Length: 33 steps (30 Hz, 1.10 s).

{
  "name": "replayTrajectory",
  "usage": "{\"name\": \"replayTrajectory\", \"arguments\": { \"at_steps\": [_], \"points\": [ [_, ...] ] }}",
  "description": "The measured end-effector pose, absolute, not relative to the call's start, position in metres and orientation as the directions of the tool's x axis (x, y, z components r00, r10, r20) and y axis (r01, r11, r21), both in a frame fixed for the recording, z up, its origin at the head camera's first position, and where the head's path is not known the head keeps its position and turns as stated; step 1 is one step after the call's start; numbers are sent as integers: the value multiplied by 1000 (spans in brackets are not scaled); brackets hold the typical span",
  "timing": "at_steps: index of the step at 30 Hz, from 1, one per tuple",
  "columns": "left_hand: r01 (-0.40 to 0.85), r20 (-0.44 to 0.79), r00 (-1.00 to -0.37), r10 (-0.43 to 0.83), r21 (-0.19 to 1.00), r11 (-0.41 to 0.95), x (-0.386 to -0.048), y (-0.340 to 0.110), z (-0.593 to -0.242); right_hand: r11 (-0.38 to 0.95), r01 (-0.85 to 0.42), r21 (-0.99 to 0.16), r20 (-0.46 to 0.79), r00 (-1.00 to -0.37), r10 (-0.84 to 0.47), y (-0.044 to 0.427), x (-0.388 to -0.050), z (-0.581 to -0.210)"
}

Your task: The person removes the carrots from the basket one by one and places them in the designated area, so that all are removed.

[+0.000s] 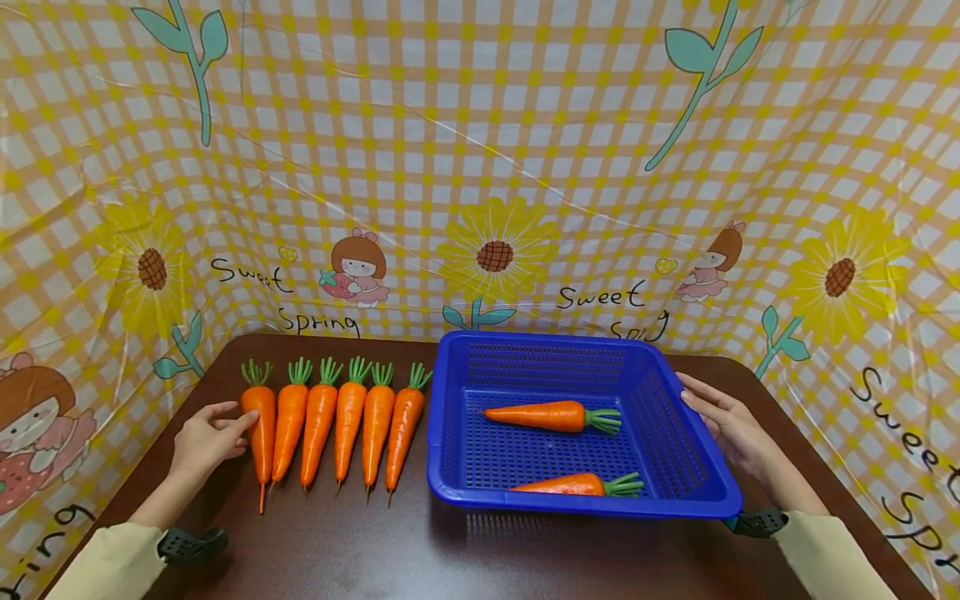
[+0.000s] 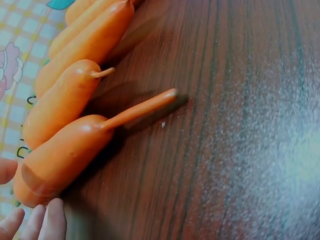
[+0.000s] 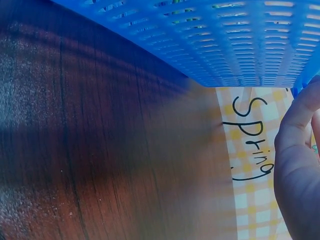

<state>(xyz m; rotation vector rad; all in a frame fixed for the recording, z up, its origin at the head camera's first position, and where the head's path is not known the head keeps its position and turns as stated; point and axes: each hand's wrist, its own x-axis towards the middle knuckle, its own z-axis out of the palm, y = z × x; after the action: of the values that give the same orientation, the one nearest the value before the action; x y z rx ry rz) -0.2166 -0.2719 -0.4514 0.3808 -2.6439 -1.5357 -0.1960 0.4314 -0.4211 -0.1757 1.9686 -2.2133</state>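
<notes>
Several orange carrots with green tops lie side by side on the brown table. My left hand is at the outermost carrot, its thumb over the thick upper part and its other fingers along the left side. In the left wrist view that carrot lies on the table between the thumb and the fingertips. On the right is a blue plastic basket with perforated walls. My right hand grips its right rim, fingertips over the edge. Inside the basket are a rear carrot and a front carrot, partly hidden by the front rim.
The dark brown table extends in front of the carrots and basket. A checked cloth with sunflowers and lettering rises behind the table and along both sides. Carrot tips point toward the table's near side.
</notes>
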Motion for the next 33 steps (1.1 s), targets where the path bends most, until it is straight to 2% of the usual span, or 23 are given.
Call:
{"name": "replayTrajectory", "arguments": {
  "at_steps": [16, 25, 33],
  "points": [
    [-66, 147, -935, -322, 822, 566, -207, -263, -436, -155, 80, -985, -48, -978, -201, 431, -195, -421],
    [-11, 181, -942, -281, 823, 567, -205, -246, -427, -155, 79, -985, -47, -979, -200, 430, -195, -420],
    [47, 185, -963, -194, 829, 558, -203, -219, -413, -154, 79, -985, -45, -976, -215, 430, -194, -418]
  ]
}}
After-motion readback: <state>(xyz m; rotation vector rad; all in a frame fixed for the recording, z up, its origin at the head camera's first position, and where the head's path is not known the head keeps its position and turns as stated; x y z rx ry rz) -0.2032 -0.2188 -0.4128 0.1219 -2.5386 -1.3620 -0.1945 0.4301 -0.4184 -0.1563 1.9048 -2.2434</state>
